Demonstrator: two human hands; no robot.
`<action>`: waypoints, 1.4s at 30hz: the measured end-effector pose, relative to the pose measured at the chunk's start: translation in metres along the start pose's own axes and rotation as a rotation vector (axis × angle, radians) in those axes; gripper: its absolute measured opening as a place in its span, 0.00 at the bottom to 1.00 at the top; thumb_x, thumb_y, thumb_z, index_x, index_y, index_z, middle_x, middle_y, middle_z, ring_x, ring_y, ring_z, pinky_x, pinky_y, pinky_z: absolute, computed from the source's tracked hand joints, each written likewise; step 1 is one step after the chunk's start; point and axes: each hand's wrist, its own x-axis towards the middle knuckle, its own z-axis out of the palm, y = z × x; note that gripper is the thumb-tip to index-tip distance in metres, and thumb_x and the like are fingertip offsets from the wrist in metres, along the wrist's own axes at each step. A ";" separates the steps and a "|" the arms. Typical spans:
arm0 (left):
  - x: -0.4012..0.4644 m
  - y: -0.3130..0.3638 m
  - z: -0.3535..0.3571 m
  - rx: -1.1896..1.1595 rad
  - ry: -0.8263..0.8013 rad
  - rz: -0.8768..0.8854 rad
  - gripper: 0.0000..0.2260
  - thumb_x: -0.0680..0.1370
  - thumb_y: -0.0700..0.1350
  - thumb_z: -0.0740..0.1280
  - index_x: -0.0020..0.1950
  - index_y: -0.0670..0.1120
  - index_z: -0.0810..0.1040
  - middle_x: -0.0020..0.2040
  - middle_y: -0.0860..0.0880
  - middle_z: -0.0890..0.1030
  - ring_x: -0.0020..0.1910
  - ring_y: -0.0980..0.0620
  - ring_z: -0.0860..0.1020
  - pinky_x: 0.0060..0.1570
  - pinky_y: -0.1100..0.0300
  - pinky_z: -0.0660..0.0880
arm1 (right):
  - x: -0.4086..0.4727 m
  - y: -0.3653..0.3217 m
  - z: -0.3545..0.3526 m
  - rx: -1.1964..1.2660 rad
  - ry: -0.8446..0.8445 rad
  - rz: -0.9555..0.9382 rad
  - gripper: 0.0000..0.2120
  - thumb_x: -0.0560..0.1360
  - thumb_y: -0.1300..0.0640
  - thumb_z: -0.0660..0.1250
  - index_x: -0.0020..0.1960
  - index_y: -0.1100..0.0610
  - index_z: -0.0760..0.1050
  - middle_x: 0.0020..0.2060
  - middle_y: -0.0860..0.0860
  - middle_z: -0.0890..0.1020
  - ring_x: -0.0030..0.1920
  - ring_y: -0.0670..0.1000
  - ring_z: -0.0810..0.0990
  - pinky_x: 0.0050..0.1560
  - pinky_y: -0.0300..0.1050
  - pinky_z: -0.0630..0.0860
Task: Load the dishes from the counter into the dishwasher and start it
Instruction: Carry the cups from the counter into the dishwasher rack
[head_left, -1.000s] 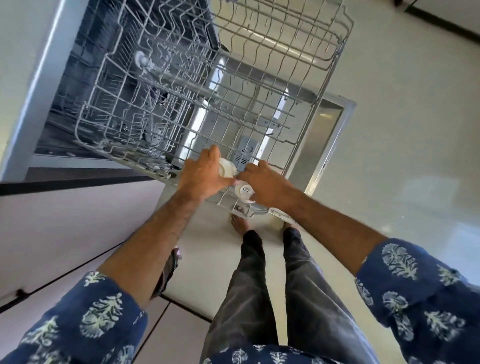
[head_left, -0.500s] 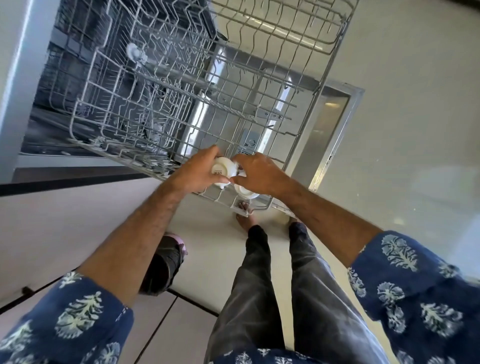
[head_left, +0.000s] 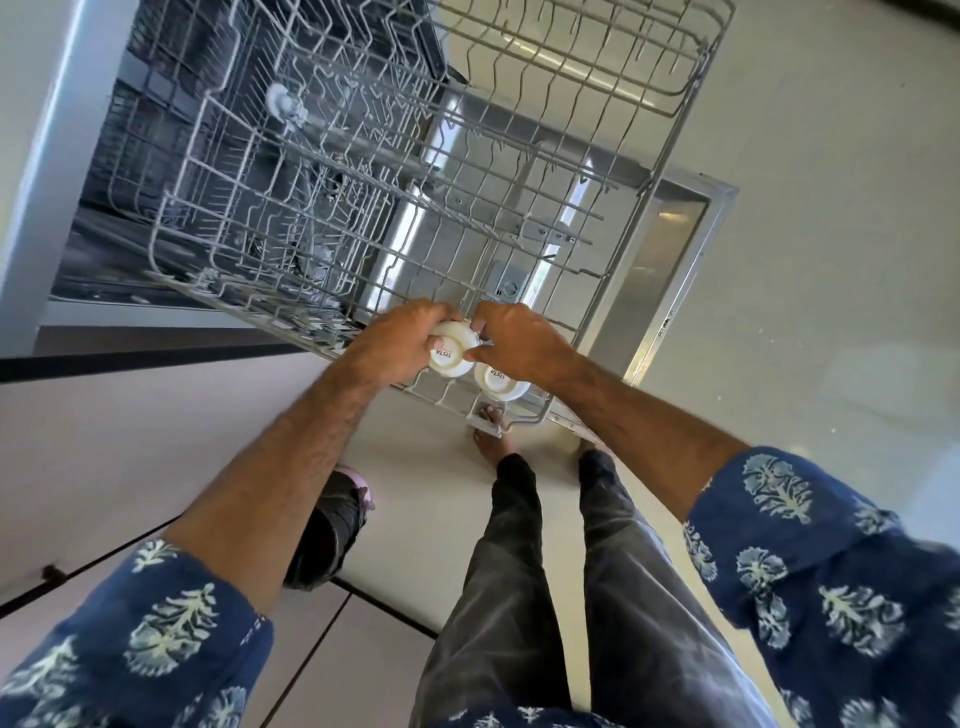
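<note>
Glossy pale tiled floor (head_left: 831, 312) with soft light reflections, flat pale cabinet fronts (head_left: 130, 441) at left with dark seams, dark plinth strip (head_left: 130, 358) above them

Person, seen from above. Both sleeves (head_left: 140, 644) are dark blue cloth printed with pale, leaf-like floral motifs, rolled or cut to about the elbow; forearms below them are bare and hairy. The same print shows on the shirt hem (head_left: 498, 719) at the lower edge. Trousers (head_left: 524, 597) are dark grey, faded in streaks, and full length. Feet (head_left: 491, 431) are bare. Left hand (head_left: 400, 343) and right hand (head_left: 519, 343) carry no rings or watch.
</note>
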 end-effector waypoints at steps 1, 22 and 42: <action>-0.001 0.001 -0.001 0.020 -0.007 -0.002 0.20 0.79 0.39 0.68 0.70 0.49 0.74 0.66 0.46 0.77 0.64 0.45 0.76 0.64 0.49 0.70 | 0.001 0.000 -0.002 0.010 -0.016 0.001 0.19 0.74 0.51 0.74 0.60 0.58 0.76 0.54 0.55 0.83 0.54 0.56 0.81 0.54 0.51 0.77; -0.296 0.062 0.002 0.154 0.593 -0.602 0.32 0.79 0.61 0.50 0.77 0.45 0.64 0.78 0.42 0.64 0.76 0.38 0.63 0.70 0.34 0.63 | -0.131 -0.195 -0.076 -0.855 -0.193 -0.813 0.39 0.79 0.42 0.62 0.81 0.54 0.48 0.80 0.56 0.52 0.78 0.58 0.54 0.76 0.55 0.57; -0.790 -0.041 0.249 -0.271 0.967 -1.554 0.27 0.77 0.60 0.59 0.71 0.47 0.72 0.74 0.45 0.70 0.73 0.41 0.70 0.63 0.34 0.70 | -0.379 -0.568 0.321 -0.991 -0.364 -1.725 0.35 0.79 0.44 0.63 0.80 0.53 0.53 0.78 0.53 0.58 0.75 0.57 0.63 0.72 0.54 0.65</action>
